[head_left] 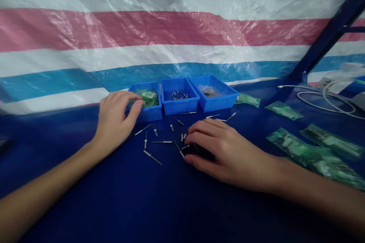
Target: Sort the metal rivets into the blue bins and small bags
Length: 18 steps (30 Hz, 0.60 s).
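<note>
My left hand (116, 117) is at the left blue bin (148, 114), its thumb and fingers apart around the near left corner. Green plastic packets (146, 98) lie in that bin. Over the table my right hand (225, 150) is curved with thumb and fingers apart, above several scattered pop rivets (162, 142). Part of the rivets lies hidden beneath its palm. The middle blue bin (181, 107) holds more rivets (179, 95). In the right blue bin (219, 103) are clear bags (209, 90) with small parts.
Filled green plastic bags (310, 155) lie on the blue table (114, 205) at the right. A white cable (325, 98) coils farther back. Striped plastic sheeting (142, 26) hangs behind the bins, beside a dark slanted post (325, 34).
</note>
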Tool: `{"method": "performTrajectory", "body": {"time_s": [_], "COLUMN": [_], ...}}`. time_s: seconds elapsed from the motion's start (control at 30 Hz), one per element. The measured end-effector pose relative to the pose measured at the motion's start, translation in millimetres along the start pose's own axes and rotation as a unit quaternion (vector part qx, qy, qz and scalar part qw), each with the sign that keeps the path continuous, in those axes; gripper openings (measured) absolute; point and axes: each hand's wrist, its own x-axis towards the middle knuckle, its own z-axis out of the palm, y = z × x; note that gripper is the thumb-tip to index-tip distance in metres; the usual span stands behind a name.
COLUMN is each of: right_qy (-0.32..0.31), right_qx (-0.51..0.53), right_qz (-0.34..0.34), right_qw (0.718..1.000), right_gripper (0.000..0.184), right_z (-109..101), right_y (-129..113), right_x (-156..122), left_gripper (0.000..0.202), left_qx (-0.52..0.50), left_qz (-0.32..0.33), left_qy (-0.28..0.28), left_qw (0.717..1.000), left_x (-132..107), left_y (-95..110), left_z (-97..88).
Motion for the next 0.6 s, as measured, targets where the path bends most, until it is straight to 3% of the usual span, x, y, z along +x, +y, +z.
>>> {"method": "performTrajectory", "body": {"time_s": [0.13, 0.23, 0.33, 0.47, 0.6], "right_qy": [-0.051, -0.062, -0.062, -0.061, -0.064], "right_qx": [-0.002, 0.003, 0.002, -0.005, -0.005], "right_qz": [0.017, 0.02, 0.015, 0.013, 0.014], "right_qw": [0.999, 0.998, 0.998, 0.998, 0.998], "right_gripper": [0.016, 0.015, 0.014, 0.013, 0.012], "right_z": [3, 3, 3, 4, 3], "right_y": [1, 1, 2, 2, 2], "right_x": [0, 1, 1, 1, 2], "left_gripper": [0.013, 0.012, 0.016, 0.028, 0.027], "left_qx": [0.032, 0.04, 0.041, 0.027, -0.02], "left_qz": [0.092, 0.116, 0.056, -0.107, -0.109], "left_qy": [0.018, 0.011, -0.004, -0.114, -0.235], "left_qw": [0.995, 0.992, 0.998, 0.987, 0.966], "left_x": [-6, -8, -5, 15, 41], "left_y": [8, 10, 8, 1, -11], "left_z": [-2.0, -0.7, -2.7, -13.8, -24.6]}}
